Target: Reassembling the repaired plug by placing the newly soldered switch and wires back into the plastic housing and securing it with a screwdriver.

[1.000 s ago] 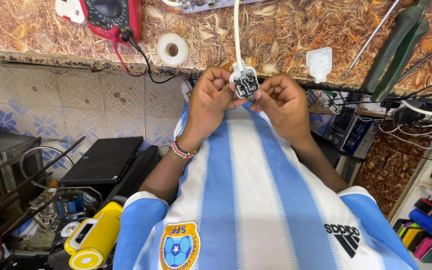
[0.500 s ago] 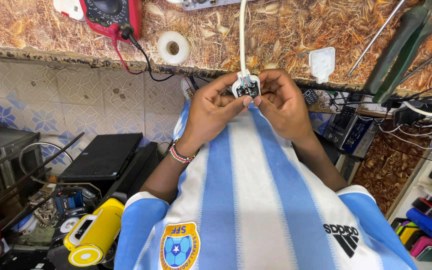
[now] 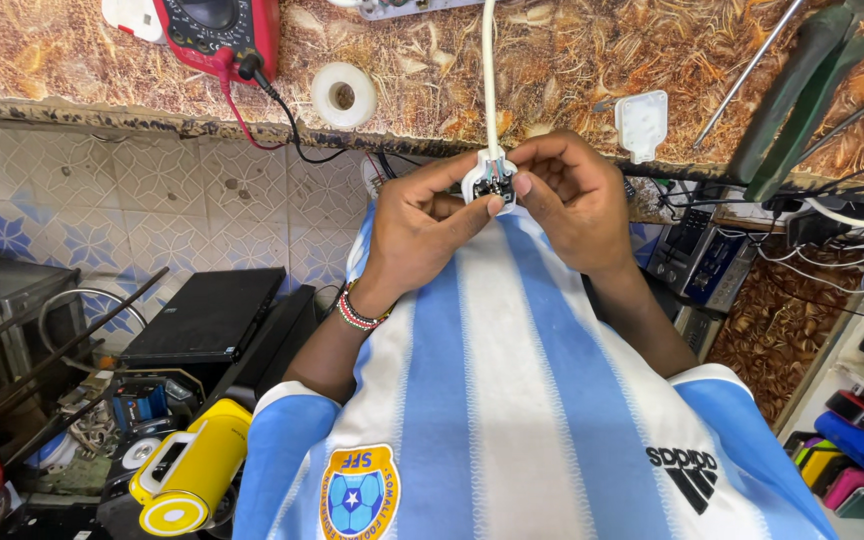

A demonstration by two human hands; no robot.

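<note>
Both hands (image 3: 497, 205) pinch an opened white plug (image 3: 490, 178) on its cable (image 3: 488, 70)

On the patterned counter (image 3: 572, 60): a red multimeter (image 3: 220, 30) with red and black leads running over the edge, a roll of white tape (image 3: 342, 95) just beside it, and a white plug cover (image 3: 642, 125) further right. A green-handled tool (image 3: 802, 95) leans at the right end. Tiled wall (image 3: 152, 190) below the counter. A black laptop (image 3: 207, 315) lies closed at lower left, with a yellow device (image 3: 187, 480) near it among loose wires. Meters (image 3: 697, 255) and tangled cables sit at right.
</note>
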